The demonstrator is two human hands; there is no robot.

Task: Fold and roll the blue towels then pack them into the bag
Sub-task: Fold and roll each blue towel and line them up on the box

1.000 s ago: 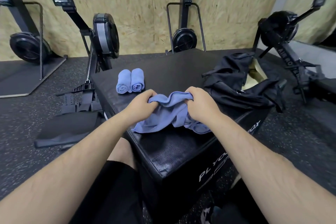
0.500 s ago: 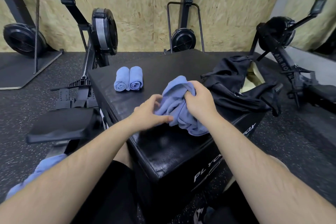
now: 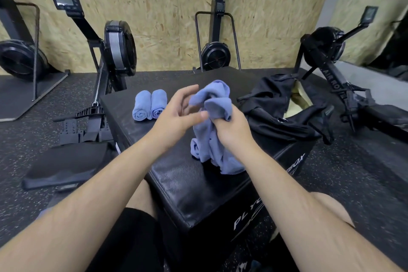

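Chipboard walls [image 3: 154, 6] behind; a rowing machine [image 3: 119, 51] stands left of the black padded box [image 3: 187, 183], whose top is the work surface. Two rolled towels [image 3: 150, 106] lie side by side at the box's far left, likely parked until packing. Left hand [image 3: 176, 117] over the box's middle, fingers spread and slack, holding nothing, seemingly hunting for an edge. Loose towel [image 3: 212, 146] bunched, top lifted, lower part resting on the box. Right hand [image 3: 231, 130] grips a fistful of it. Bag [image 3: 287, 112] slumps open on the box's right side; nothing blocks the way to it.
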